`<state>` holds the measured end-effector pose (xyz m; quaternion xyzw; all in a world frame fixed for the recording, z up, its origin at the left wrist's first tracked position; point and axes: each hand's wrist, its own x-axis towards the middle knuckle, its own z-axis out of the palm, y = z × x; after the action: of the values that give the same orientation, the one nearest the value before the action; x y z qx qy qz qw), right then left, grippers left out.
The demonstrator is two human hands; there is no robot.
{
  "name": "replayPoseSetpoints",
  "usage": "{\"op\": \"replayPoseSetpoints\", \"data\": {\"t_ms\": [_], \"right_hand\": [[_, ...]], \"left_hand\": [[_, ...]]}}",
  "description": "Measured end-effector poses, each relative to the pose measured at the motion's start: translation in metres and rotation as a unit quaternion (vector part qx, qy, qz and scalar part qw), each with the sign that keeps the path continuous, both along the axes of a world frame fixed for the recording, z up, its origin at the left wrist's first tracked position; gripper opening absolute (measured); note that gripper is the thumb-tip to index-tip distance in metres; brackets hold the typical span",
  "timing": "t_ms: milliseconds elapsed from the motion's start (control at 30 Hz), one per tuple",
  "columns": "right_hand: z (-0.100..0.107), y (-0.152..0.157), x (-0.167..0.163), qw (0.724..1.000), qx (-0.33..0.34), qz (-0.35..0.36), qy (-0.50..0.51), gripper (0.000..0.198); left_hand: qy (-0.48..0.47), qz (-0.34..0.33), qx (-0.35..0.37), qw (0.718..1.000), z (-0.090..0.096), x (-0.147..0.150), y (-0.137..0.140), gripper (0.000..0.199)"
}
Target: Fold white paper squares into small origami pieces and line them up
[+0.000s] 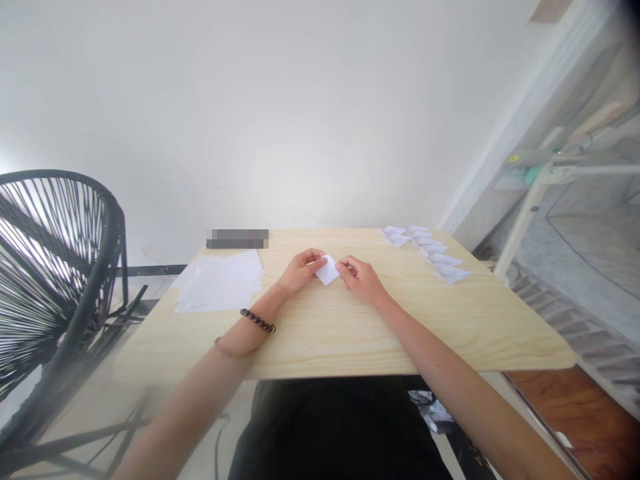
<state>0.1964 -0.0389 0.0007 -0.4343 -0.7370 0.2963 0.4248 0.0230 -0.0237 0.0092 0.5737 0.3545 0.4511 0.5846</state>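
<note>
Your left hand [305, 268] pinches the left side of a small white paper [327, 272], thumb laid on its face and fingers curled behind. Your right hand [360, 275] nips the paper's right corner between thumb and index finger, the other fingers bent in loosely. Held between the two at the middle of the desk [320, 340], the paper is folded into a kite-like diamond, one point toward you, with a faint crease running down it.

Round beads [257, 321], dark and glossy, circle your left wrist, and a thin cord [235, 355] hangs looser behind them. The desk is pale, with streaky wood grain and rounded near corners. To your left lies a loose stack of sheets [220, 283], smooth, flat and white, their edges fanned unevenly. To your right, toward the back, the folded pieces [440, 259] sit in overlapping rows, pointed and sharp-edged.

Black cloth [340, 433] covers your lap. Off to the left stands a round-backed chair [113, 213], its dark cords strung like spokes. Beyond the desk rises a smooth white wall [320, 120].
</note>
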Motion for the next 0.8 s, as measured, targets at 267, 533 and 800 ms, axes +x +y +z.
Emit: {"op": "replayPoseSetpoints", "data": {"t_ms": [267,533,800], "right_hand": [[0.0004,-0.0004,0.0,1.0,0.01,0.001,-0.017,0.028],[0.002,-0.0007,0.0008,1.0,0.011,-0.013,-0.006,0.03],[-0.0005,0.0023,0.0008,1.0,0.006,-0.026,0.013,0.029]], "left_hand": [[0.014,-0.044,0.001,0.999,-0.0013,-0.0028,0.0014,0.028],[-0.001,-0.033,-0.031,0.999,-0.0007,-0.0011,0.0017,0.031],[0.057,-0.053,-0.006,0.997,-0.0013,-0.0017,0.0019,0.037]]}}
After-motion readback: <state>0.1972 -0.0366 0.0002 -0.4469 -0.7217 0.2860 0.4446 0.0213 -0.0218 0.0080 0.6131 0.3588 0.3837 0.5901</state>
